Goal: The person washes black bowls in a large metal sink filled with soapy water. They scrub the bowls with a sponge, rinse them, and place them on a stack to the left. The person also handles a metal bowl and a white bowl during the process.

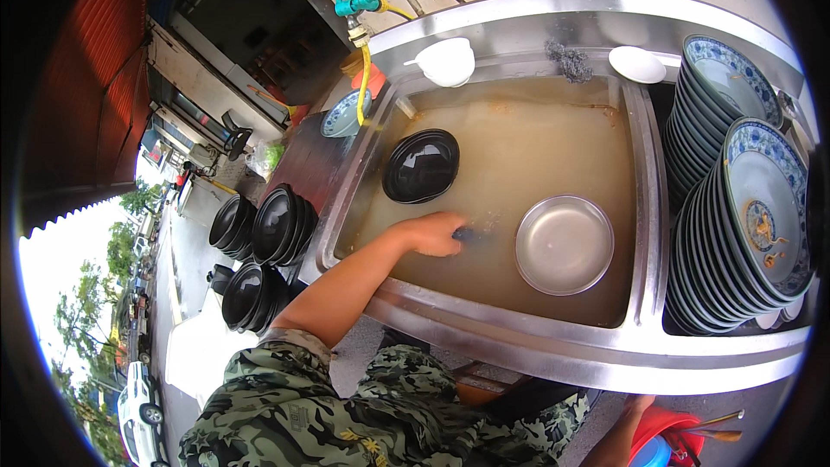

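My left hand (pixel 438 234) dips into the murky water of a stainless steel sink (pixel 499 301), its fingers closed around a small dark object (pixel 462 233). Water hides most of that object, so its kind is unclear. Beyond the hand sit nested black oval bowls (pixel 421 167), partly in the water. A round metal basin (pixel 564 245) rests in the water to the right of the hand. My right hand (pixel 640 401) is low at the sink's front edge, largely hidden by the rim, above a red bucket (pixel 690 431) with a blue container and handled tools in it.
Tall stacks of blue-patterned bowls (pixel 713 227) fill the right compartment, food scraps in the front one. White bowls (pixel 447 63), a wire scourer (pixel 570 61) and a white dish (pixel 638 65) line the back ledge. Stacked black bowls (pixel 279 224) stand left. A tap (pixel 356 5) feeds a yellow hose.
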A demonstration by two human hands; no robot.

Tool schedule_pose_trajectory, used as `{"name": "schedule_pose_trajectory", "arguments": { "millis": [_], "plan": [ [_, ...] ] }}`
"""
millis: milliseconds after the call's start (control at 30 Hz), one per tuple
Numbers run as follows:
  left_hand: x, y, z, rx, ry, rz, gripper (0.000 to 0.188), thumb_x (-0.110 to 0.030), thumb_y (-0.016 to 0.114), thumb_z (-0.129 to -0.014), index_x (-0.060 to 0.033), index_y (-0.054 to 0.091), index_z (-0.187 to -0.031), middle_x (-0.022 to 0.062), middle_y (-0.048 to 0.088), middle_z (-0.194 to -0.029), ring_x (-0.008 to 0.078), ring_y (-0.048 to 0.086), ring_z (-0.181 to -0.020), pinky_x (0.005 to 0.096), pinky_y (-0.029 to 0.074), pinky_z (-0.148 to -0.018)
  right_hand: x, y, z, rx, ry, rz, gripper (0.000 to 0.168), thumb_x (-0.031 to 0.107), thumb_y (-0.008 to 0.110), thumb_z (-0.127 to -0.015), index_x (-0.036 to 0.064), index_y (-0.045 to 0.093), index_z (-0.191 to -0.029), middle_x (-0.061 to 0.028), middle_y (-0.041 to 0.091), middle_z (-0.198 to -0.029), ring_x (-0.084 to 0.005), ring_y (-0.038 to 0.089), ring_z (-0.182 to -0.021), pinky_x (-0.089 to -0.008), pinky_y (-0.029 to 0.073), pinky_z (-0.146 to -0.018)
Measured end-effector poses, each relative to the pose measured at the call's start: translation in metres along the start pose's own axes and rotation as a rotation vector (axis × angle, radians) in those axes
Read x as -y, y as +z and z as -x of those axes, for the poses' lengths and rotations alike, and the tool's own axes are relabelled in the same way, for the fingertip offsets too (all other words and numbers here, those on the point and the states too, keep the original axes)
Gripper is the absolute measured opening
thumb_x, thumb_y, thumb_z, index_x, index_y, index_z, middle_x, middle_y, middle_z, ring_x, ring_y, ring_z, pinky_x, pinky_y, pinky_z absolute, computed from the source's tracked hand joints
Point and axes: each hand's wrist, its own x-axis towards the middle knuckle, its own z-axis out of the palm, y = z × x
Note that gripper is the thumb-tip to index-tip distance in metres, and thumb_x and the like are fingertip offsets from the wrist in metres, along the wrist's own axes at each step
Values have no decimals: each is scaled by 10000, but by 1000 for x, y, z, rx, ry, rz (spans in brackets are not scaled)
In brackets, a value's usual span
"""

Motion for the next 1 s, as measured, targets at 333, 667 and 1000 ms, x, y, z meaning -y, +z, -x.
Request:
{"name": "schedule_pose_trajectory", "arguments": {
  "millis": [333,667,1000],
  "plan": [
    [-5,-3,9,-128,111,498,515,-398,730,-1004,13,610,-1292,94,706,-1150,161,647,-1055,321,518,-889,21,-30,78,79,148,-29,551,623,403,-1093,211,433,-728,52,371,-587,-119,350,-480,-278,288,-439],
    [-16,-14,20,0,348,1627,275,-193,628,-1058,-27,600,-1275,112,700,-1275,260,702,-1169,467,579,-1009,318,34,265,342,-720,-294,422,432,496,-1126,132,550,-835,3,518,-709,-99,406,-540,-247,338,-462],
    [4,-9,-3,-31,453,1867,294,-209,543,-1092,9,599,-1282,157,709,-1260,311,701,-1148,507,558,-1032,281,402,537,939,-813,70,418,342,500,-1129,-24,676,-1029,-83,679,-859,-158,631,-758,-275,502,-698]
  ]
}}
